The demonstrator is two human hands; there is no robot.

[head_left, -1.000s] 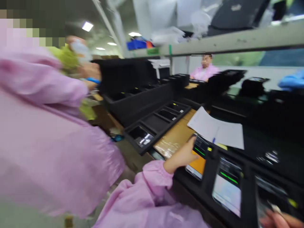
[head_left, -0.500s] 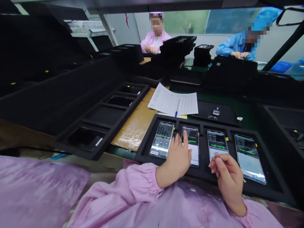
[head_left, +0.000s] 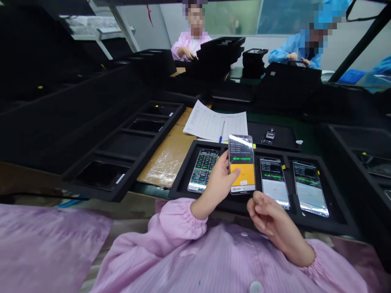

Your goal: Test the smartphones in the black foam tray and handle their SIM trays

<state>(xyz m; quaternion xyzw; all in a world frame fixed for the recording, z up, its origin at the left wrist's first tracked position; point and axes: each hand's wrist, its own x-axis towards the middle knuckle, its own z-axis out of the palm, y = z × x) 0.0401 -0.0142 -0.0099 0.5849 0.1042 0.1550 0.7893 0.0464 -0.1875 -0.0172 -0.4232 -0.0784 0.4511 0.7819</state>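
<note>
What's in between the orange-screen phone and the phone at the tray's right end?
In the head view, another phone lies in the black tray between the orange-screen phone, held in the left hand, and the right-end phone.

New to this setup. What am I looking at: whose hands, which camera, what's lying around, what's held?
No robot: these are a person's two bare hands, filmed by a camera worn on their head, looking forward and down. The left hand holds a smartphone with a half-orange screen, tilted up above a black tray. The right hand is curled near its lower corner; whether it holds anything is unclear. Three more lit smartphones lie in the tray. Beyond is a printed sheet with a pen. To the left are taped brown cardboard and another tray with dark-screened phones.
</note>
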